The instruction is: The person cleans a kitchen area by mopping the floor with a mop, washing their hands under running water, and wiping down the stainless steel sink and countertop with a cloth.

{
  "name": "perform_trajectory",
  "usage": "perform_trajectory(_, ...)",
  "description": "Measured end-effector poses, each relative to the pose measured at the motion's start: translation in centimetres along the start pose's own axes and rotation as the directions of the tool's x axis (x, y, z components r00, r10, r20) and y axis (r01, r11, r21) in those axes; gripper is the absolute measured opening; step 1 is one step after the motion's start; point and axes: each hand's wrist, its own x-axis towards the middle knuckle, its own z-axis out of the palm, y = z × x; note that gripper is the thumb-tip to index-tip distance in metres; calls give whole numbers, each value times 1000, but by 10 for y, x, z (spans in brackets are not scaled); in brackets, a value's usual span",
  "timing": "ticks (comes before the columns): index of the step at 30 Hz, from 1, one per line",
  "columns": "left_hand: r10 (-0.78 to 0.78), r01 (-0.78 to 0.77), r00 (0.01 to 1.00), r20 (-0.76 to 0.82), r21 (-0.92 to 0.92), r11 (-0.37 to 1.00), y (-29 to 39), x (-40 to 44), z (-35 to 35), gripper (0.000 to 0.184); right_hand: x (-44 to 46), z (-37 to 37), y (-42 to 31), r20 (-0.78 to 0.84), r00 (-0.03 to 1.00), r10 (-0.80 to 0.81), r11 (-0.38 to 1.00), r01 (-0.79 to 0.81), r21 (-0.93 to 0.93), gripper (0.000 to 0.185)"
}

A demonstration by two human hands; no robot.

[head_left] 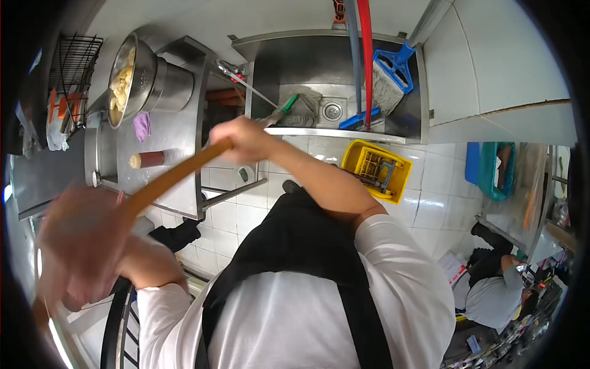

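A mop with a wooden handle (178,175) slants across the view. Its green clamp (289,103) and grey string head (305,111) are inside the steel floor sink (279,64), beside the drain. Closed round the handle partway along is my right hand (243,138), near the sink's front edge. My left hand (86,243), smeared by motion, wraps the upper handle at the far left, and the handle's end shows below it. Another mop with a blue holder (393,71) and grey strings stands in the sink's right side, next to a red pole (367,55) and a grey-blue pole.
A yellow mop bucket with wringer (402,175) stands on the tiled floor. Left, a steel table (178,135) bears a colander (144,83) of pale food pieces, a purple cloth (142,126) and a sauce bottle (150,160). A co-worker (491,295) is at lower right, near a teal-lined bin (488,178).
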Motion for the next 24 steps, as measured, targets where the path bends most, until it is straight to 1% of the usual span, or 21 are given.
perform_trajectory(1, -77, 77, 997, -15, 0, 997, -31, -7, 8, 18, -8, -3, 31, -106, 982, 154, 988, -154, 10, 17)
perform_trajectory(2, -147, 144, 988, -42, -72, 987, -50, -15, 14, 20, -7, -1, 42, -108, 979, 175, 983, -179, -30, 17)
perform_trajectory(3, -191, 187, 980, -47, -80, 979, -50, -19, 10, 22, -10, 1, 48, -114, 972, 204, 975, -212, -68, 17)
perform_trajectory(4, -208, 207, 978, -20, -55, 977, -44, -25, 0, 24, -6, 1, 47, -105, 971, 216, 967, -228, -114, 17)
perform_trajectory(5, -230, 234, 971, 60, -71, 970, -28, -28, -20, 26, -7, 10, 41, -70, 990, 126, 983, -135, -127, 18)
perform_trajectory(6, -184, 179, 982, 35, 108, 978, -18, -23, -14, 25, 1, 11, 26, -44, 999, 27, 988, -34, -153, 19)
perform_trajectory(7, -111, 98, 993, 45, 224, 970, 4, -15, -13, 24, 12, 7, 10, -2, 997, -78, 981, 76, -179, 20)
perform_trajectory(8, -69, 41, 993, 99, 261, 965, 26, -8, -18, 24, 18, 7, -18, 39, 995, -87, 987, 92, -132, 21)
perform_trajectory(9, -26, -11, 986, 163, 222, 975, 46, 3, -17, 23, 27, 3, -49, 76, 992, -102, 991, 108, -82, 22)
perform_trajectory(11, 51, -65, 975, 218, 58, 996, 72, 26, -3, 21, 35, -10, -94, 221, 963, -153, 986, 165, -38, 23)
perform_trajectory(13, 90, -86, 977, 195, -31, 996, 70, 34, 11, 20, 36, -15, -114, 400, 899, -177, 982, 138, 125, 25)
perform_trajectory(14, 100, -94, 978, 181, -41, 995, 62, 34, 14, 19, 36, -20, -119, 461, 872, -162, 984, 108, 141, 26)
perform_trajectory(15, 102, -97, 982, 160, -38, 995, 52, 30, 15, 18, 34, -22, -112, 356, 916, -184, 982, 153, 112, 26)
perform_trajectory(17, 92, -93, 990, 111, 9, 996, 24, 14, 11, 17, 25, -20, -72, 142, 961, -239, 971, 235, 44, 27)
perform_trajectory(18, 84, -91, 993, 85, 86, 992, 5, 1, 5, 17, 13, -10, -31, 30, 993, -111, 994, 111, -2, 26)
perform_trajectory(19, 140, -156, 987, 74, 329, 931, -13, -12, -3, 16, 2, -2, 8, -85, 996, 12, 999, -16, -38, 26)
perform_trajectory(20, 129, -132, 991, 36, 397, 908, -28, -17, 4, 16, -4, 2, 22, -62, 997, 51, 994, -57, -92, 24)
perform_trajectory(21, -167, 159, 981, -104, -80, 984, -47, -11, 30, 15, -10, 4, 23, -48, 994, 96, 985, -102, -141, 23)
perform_trajectory(22, -141, 140, 986, -84, -22, 990, -43, -7, 26, 17, -7, 0, 27, -21, 993, 120, 969, -122, -214, 23)
perform_trajectory(23, -144, 147, 987, -70, 27, 989, -30, -8, 16, 18, -8, 11, 25, -10, 999, 53, 982, -54, -180, 23)
perform_trajectory(24, -107, 144, 987, -120, 356, 923, 17, -49, -50, 15, -4, 18, 5, -17, 1000, -9, 988, 7, -154, 24)
